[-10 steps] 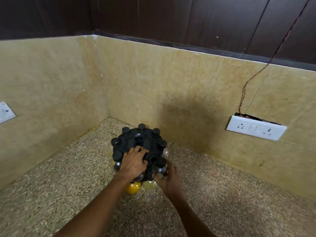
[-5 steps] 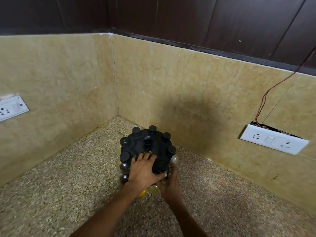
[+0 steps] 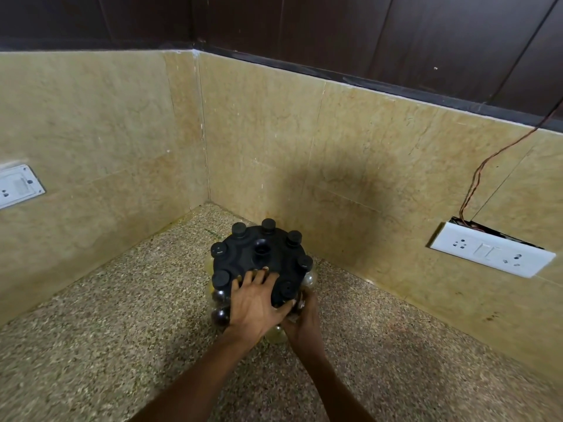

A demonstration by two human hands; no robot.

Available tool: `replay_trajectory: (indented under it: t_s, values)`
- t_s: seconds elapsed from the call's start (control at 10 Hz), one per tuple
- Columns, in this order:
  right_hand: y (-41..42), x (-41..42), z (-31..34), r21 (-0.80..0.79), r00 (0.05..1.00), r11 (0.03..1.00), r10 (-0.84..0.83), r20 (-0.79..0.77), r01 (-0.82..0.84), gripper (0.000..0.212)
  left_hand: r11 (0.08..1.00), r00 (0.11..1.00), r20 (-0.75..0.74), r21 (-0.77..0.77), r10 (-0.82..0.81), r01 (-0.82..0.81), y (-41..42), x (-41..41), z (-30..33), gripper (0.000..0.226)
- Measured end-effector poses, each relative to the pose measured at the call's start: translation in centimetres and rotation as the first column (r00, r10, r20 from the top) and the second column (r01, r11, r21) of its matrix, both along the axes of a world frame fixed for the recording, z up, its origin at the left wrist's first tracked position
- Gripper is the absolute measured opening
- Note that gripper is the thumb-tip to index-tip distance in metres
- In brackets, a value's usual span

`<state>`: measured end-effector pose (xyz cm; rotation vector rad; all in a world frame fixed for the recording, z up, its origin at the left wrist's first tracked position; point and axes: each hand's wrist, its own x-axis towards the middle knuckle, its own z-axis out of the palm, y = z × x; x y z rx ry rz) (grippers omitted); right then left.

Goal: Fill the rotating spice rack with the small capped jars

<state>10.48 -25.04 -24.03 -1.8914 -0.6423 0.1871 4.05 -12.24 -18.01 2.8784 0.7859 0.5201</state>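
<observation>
A black round spice rack point(image 3: 243, 254) stands on the speckled counter near the corner. Several black jar caps point(image 3: 268, 224) stick up around its top rim, and round jar bodies point(image 3: 220, 315) show under its left edge. My left hand point(image 3: 254, 303) lies flat on the front of the rack's top, fingers spread. My right hand point(image 3: 304, 324) is at the rack's lower front right, curled round a small glass jar point(image 3: 300, 301) against the rack. My left thumb partly hides its fingers. A pale jar bottom point(image 3: 275, 336) shows between my wrists.
Beige tiled walls close the corner behind and to the left of the rack. A white socket plate point(image 3: 492, 254) with a loose brown wire point(image 3: 475, 178) is on the right wall, and another socket point(image 3: 18, 185) is on the left wall. The granite counter point(image 3: 122, 330) stretches toward me.
My left hand has slid toward the front right of the rack's top. My right hand has drawn in closer under the rack's edge. The yellow jar at the front is now covered.
</observation>
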Motion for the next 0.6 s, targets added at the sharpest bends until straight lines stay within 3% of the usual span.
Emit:
replay_trajectory:
  t_s: [0.2,0.3,0.4,0.5,0.6]
  values:
    - [-0.7,-1.3,0.1,-0.073,0.996,0.997,-0.029,-0.090,0.023,0.082,0.997,0.999,-0.019,-0.068,-0.047,0.046,0.3,-0.8,0.3,0.081]
    - [-1.5,-2.8,-1.4,-0.279,0.985,0.958,-0.115,-0.132,0.074,0.077,0.996,0.992,0.124,-0.085,0.003,0.008,0.2,-3.8,0.0,0.073]
    - [-2.2,-4.1,-3.3,-0.428,0.972,0.904,-0.092,-0.215,-0.009,0.064,0.991,0.979,0.180,-0.107,0.097,-0.078,-0.2,-8.0,-1.0,0.064]
    - [-2.5,-6.5,-4.0,-0.396,0.958,0.910,0.002,-0.287,-0.120,0.049,0.970,0.972,0.130,-0.175,0.193,-0.169,-0.9,-12.6,-2.4,0.060]
    - [-2.3,-8.0,-3.7,-0.335,0.941,0.912,0.129,-0.314,-0.237,0.048,0.936,0.948,0.066,-0.191,0.312,-0.294,-1.9,-15.5,-3.1,0.063]
